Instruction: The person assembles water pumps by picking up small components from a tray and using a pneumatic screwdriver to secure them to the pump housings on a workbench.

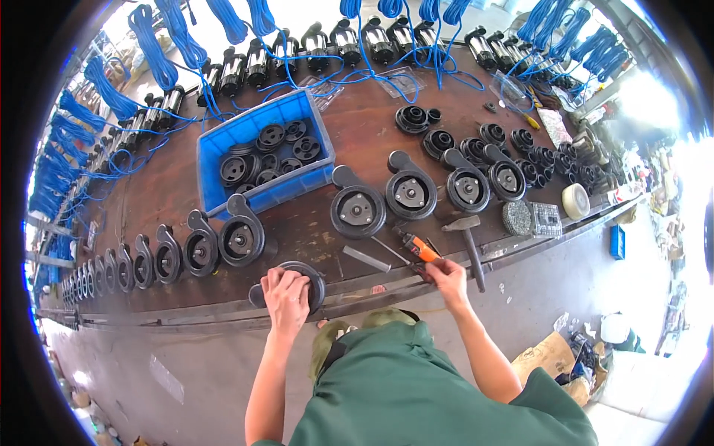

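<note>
My left hand [285, 299] rests over a black round pump housing [317, 288] at the table's near edge, its fingers curled onto the top. Part of that housing is hidden under the palm. My right hand [448, 281] is closed around the dark end of a thin-shafted screwdriver [391, 250], whose shaft points away to the upper left. Just beyond those fingertips lies an orange and black hand tool [419, 245]. A hammer [470, 253] lies to the right of this hand. Between my hands is a flat pale metal strip [366, 259].
A blue bin [265, 199] holds several black wheel-like parts. Rows of black pump housings [358, 212] stand along the table [357, 111]. Metal pump bodies [346, 43] with blue cable coils line the far edge. At right sit a steel scrubber [516, 218] and a tape roll [575, 201].
</note>
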A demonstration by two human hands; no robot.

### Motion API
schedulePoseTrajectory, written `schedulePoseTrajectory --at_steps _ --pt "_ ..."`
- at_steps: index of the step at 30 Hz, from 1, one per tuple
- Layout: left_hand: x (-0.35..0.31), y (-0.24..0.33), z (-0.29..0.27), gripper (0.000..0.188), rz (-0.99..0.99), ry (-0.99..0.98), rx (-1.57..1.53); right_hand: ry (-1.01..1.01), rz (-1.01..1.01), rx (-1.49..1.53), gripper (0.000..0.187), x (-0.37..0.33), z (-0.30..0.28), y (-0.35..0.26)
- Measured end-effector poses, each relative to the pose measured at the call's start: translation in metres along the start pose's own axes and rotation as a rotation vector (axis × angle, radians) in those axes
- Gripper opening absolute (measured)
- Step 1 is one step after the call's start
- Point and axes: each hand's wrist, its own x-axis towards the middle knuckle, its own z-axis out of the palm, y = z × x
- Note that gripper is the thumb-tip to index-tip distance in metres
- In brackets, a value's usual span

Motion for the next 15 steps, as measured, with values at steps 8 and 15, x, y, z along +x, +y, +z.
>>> schedulePoseTrajectory --at_steps 8,15 --pt "0.003 -0.004 0.003 0.011 0.072 -0.06 0.078 -0.197 0.057 -0.049 0.02 -0.04 0.071 0.001" --pt "-0.005 -0.013 0.0 0.014 0.065 -0.044 -0.094 -0.352 0.006 0.046 0.017 -0.05 0.118 -0.037"
